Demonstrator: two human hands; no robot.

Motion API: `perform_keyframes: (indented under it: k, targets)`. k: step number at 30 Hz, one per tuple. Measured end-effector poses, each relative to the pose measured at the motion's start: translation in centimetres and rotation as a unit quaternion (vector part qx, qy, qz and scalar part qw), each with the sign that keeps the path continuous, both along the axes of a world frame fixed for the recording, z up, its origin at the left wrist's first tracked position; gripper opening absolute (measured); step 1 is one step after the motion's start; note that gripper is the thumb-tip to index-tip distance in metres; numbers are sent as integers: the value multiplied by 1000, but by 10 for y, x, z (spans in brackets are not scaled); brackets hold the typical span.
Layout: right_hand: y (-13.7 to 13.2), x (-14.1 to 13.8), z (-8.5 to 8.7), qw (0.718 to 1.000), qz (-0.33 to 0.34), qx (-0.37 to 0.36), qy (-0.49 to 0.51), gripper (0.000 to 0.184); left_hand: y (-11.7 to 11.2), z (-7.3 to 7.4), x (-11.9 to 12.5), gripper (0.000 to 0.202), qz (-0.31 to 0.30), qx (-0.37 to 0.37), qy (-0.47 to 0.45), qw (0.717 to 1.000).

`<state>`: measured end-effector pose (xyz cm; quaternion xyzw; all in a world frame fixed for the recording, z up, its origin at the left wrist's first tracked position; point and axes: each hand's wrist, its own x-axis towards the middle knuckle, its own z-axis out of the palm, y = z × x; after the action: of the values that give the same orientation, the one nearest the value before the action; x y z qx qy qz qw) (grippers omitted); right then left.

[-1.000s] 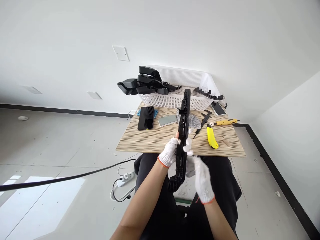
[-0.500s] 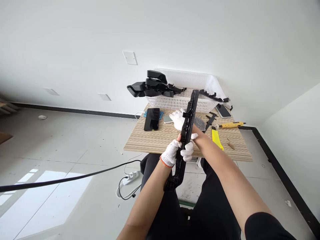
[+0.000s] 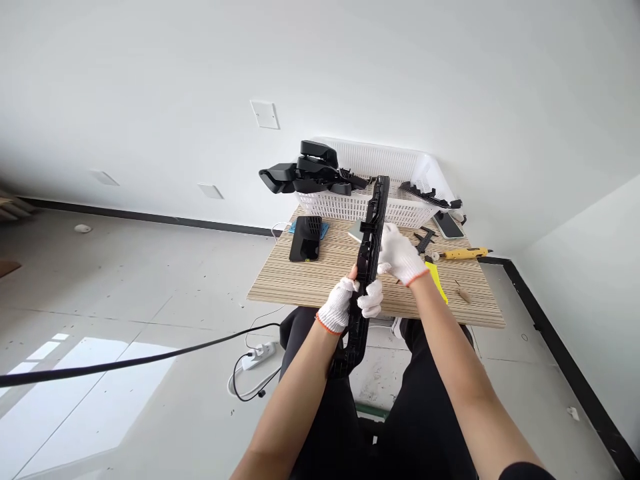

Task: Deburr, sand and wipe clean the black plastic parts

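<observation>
My left hand [image 3: 345, 303], in a white glove with an orange cuff, grips a long black plastic trim piece [image 3: 367, 267] around its lower middle. The piece stands nearly upright in the view, with ribs and clips along it and a wider lower end over my lap. My right hand [image 3: 400, 255], also gloved, is just right of the trim piece, its fingers curled and partly hidden behind it. From behind the left side of the trim piece a thin pale grey-green pad [image 3: 356, 231] sticks out at a tilt; my right hand appears to hold it.
A white plastic basket [image 3: 370, 202] stands against the wall with several black plastic parts [image 3: 310, 170] on it. On the wooden board table [image 3: 285, 277] lie a black phone [image 3: 305, 239], another phone [image 3: 449, 225], calipers [image 3: 425, 240], a yellow pen-like tool [image 3: 463, 254] and a yellow-handled cutter [image 3: 436, 283].
My right hand has drawn back to the right from beyond the trim piece, and the pale pad has shifted right and lifted with it. My left hand keeps its grip.
</observation>
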<state>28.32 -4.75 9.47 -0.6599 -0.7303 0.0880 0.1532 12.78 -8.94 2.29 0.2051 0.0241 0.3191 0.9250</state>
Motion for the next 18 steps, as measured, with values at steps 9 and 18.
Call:
perform_keyframes:
  k: [9,18]
  targets:
    - [-27,57,-6,767,-139,191,597,32,-4,-7,9,48,76,-6,115,990]
    - [-6,37,-16,712,-143,122,676,64,-13,-14,9,80,74,63,213,972]
